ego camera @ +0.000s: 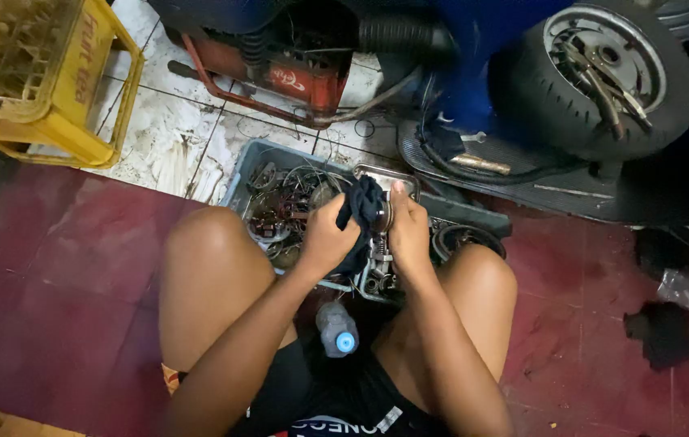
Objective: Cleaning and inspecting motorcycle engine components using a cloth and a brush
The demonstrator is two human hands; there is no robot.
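My left hand point(327, 235) grips a dark blue rag point(362, 206) and presses it against a small round metal part point(384, 215). That part sits pinched in my right hand point(408, 231), thumb up along its edge. Both hands meet above a grey plastic tray point(257, 159) filled with wires, springs and metal scraps. My bare knees flank the tray on either side. A plastic bottle with a blue cap point(336, 330) rests between my legs.
A scooter with a black rear tyre point(595, 77) and a red engine frame point(280, 77) lies across the back. At far left stands a yellow crate point(61, 121). A dark rag point(662, 330) lies on the red floor at right.
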